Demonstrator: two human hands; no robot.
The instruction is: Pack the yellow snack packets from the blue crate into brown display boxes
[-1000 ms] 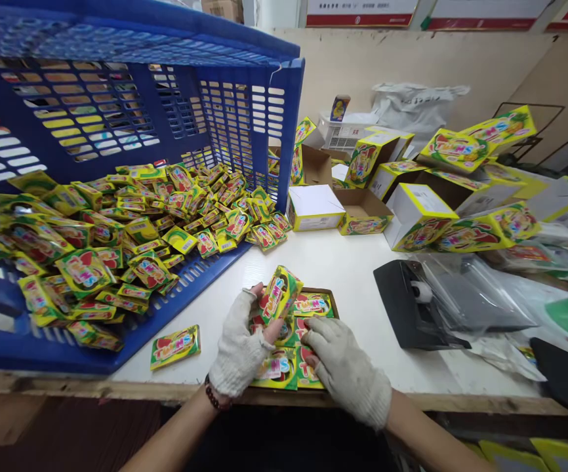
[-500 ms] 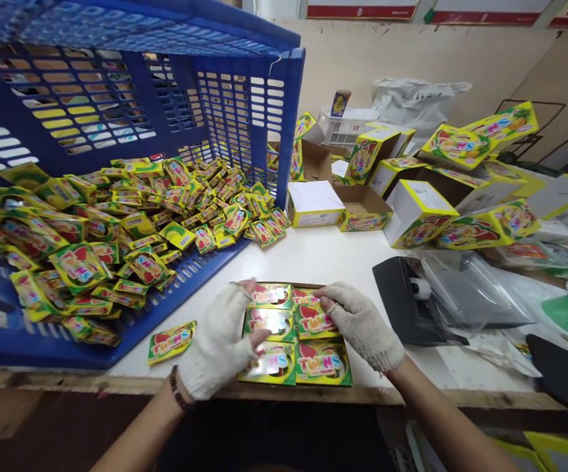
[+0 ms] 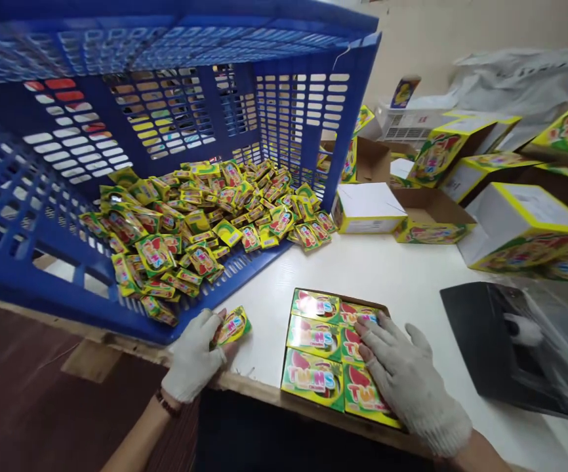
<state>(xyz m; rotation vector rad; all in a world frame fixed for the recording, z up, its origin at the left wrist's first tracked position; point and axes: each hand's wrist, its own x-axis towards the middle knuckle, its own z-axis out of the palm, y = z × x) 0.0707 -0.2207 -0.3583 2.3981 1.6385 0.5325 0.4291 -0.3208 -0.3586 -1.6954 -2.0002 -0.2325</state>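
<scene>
My left hand [image 3: 196, 351], in a white knit glove with bare fingertips, is closed around a small yellow-green candy box [image 3: 233, 326] by the table's front edge. My right hand [image 3: 405, 370], gloved the same way, lies flat with fingers stretched over the right column of small boxes in an open display carton [image 3: 284, 367]. Those boxes lie face up in two columns, such as the lower left box [image 3: 312, 380]; my right fingers partly cover the right column.
A blue plastic crate [image 3: 313, 98] lies on its side at the left, with a heap of small boxes [image 3: 185, 229] spilling toward its opening. Display cartons [image 3: 434, 213] crowd the back right. A black tape dispenser [image 3: 481, 334] and clear plastic stand at the right.
My left hand has left the carton and moved left onto the loose box. My right hand has flattened over the right column. The camera view has turned left.
</scene>
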